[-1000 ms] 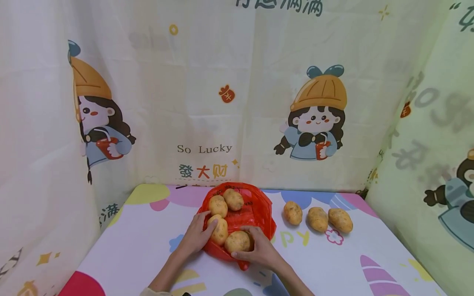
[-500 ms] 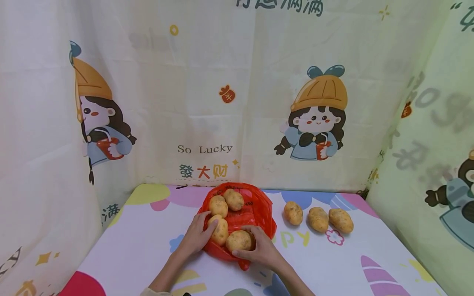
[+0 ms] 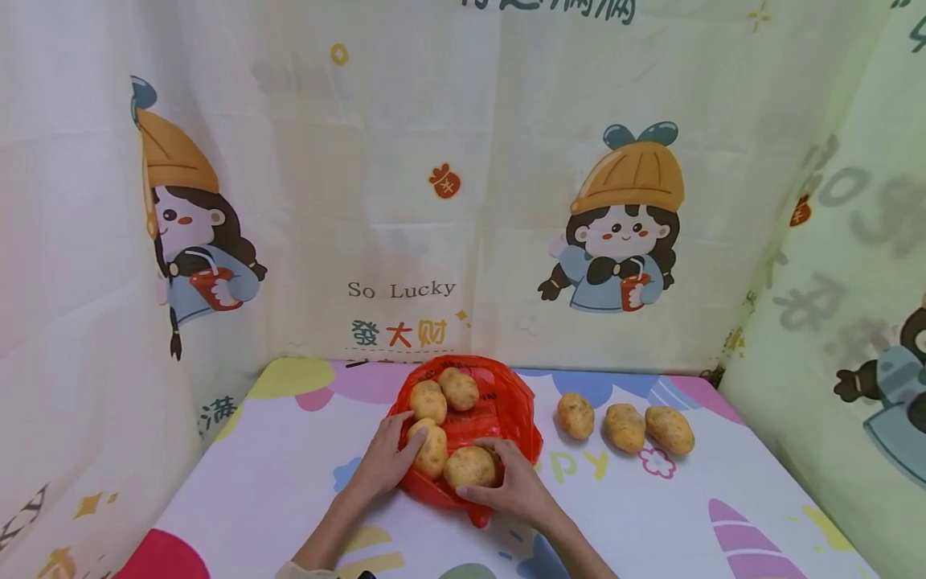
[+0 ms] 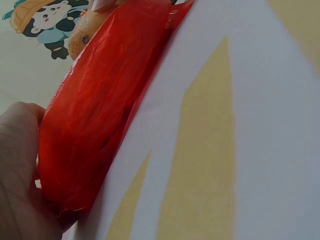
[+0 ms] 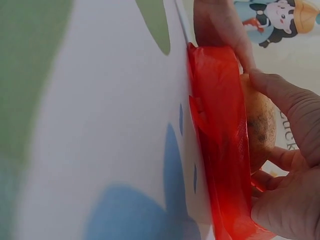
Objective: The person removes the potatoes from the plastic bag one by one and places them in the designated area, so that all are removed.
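On white tabletop (image 3: 268, 458), lower centre: apparently settling oval tan potato (image 3: 470, 466) inside red plastic bag (image 3: 473, 426), gripped by right hand (image 3: 517, 486); probably pinching oblong yellowish potato (image 3: 432, 452) with half-hidden left hand (image 3: 383, 458). Ideally, release next.

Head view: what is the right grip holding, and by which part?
The right grip holds the nearest potato around its right end.

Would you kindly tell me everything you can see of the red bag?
The red bag looks like thin, glossy, crinkled plastic with dark printing inside and a tab at its near edge. It sits open-topped on the patterned table, holding four potatoes. The left hand touches its left side; the right hand, its near-right edge.
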Demonstrator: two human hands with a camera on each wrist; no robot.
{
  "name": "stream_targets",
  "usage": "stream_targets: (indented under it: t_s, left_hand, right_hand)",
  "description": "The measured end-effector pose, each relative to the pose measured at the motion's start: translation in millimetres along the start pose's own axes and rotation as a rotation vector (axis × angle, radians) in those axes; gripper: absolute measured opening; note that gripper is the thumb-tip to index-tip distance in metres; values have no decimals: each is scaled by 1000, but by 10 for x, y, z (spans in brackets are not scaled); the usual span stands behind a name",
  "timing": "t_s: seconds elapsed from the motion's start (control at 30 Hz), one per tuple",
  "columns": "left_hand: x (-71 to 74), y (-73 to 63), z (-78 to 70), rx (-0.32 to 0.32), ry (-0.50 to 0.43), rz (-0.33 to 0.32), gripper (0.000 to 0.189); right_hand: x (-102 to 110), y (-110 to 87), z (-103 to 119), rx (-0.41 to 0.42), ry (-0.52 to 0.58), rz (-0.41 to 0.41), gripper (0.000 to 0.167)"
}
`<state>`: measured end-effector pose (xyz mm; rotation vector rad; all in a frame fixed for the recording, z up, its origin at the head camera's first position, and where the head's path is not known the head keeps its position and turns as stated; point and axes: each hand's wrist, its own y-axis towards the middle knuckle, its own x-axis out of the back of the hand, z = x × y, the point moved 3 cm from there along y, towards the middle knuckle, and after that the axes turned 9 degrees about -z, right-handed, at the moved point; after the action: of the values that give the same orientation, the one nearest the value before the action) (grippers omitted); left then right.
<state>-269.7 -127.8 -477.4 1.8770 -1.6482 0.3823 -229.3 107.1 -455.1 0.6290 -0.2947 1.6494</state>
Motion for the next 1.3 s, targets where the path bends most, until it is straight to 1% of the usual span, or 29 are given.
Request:
stream_targets:
  t_s: [0.23, 0.37, 0.57, 0.93, 1.3]
  left_hand:
    - [-10, 7, 6, -10, 3, -4, 64]
    - [-22, 4, 2, -4, -6, 4, 66]
    - [-30, 2, -7, 4, -11, 0, 65]
    - [-22, -2, 10, -7, -1, -1, 64]
    - [-15, -14, 30, 0, 5, 3, 67]
  right_hand:
    - [23, -1, 22, 0, 10, -10, 73]
    - [24, -2, -1, -1, 7, -18, 74]
    - [41, -15, -10, -11, 12, -30, 74]
    - [131, -87, -7, -34, -7, -69, 76]
    - [224, -143, -13, -59, 26, -95, 74]
